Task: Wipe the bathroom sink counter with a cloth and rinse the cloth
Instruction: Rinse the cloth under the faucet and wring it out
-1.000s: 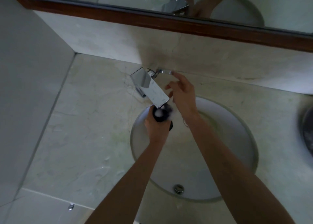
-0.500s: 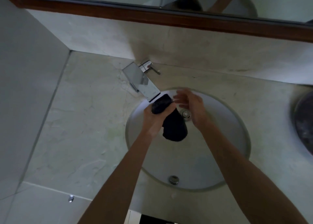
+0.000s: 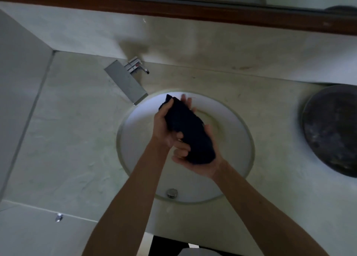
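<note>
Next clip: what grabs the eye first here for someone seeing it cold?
The dark cloth, bunched between both hands over the round white sink basin: the left hand grips its upper end, the right hand cups it from below. Next, the chrome faucet at the basin's upper left, and a dark round dish on the counter at far right.

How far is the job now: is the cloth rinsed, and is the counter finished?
Done: cannot be judged; the counter shows no clear wiping trace. In hand: both hands, left hand and right hand, hold the dark cloth over the sink, beside the faucet; no running water is visible. Left: probably wringing, perhaps more wiping.
</note>
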